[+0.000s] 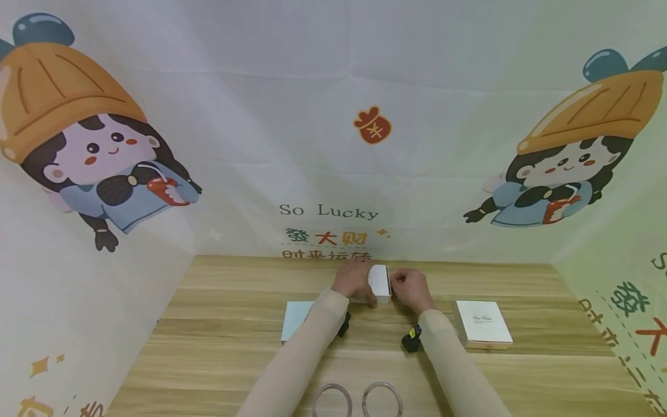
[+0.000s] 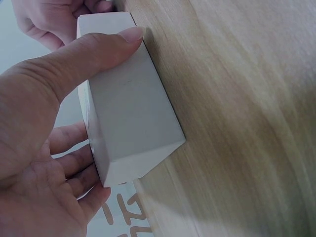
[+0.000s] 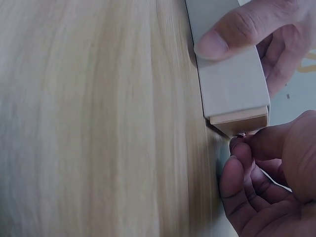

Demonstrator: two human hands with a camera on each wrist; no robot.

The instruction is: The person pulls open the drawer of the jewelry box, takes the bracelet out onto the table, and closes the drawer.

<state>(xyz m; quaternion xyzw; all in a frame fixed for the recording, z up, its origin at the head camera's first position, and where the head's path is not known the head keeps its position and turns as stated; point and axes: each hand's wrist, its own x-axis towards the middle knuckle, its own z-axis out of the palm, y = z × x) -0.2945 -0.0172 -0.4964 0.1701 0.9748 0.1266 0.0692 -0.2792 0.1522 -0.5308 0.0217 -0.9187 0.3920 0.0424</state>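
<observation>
A small white drawer-style box [image 1: 380, 281] lies near the back edge of the wooden table. My left hand [image 1: 356, 279] grips it, thumb across the near side and fingers on the far side, as the left wrist view shows. At the box's right end my right hand [image 1: 414, 288] has its thumb and index finger pinched together on a tiny dark tab [image 3: 240, 135], mostly hidden by the fingertips. The brownish end of an inner tray [image 3: 242, 123] sticks slightly out of the white sleeve there.
A light blue box [image 1: 296, 318] lies to the left, partly behind my left forearm. To the right is a white box [image 1: 487, 324] with small lettering. Two pale bangles, a left bangle [image 1: 332, 386] and a right bangle [image 1: 383, 384], lie between my forearms. Printed cloth walls surround the table.
</observation>
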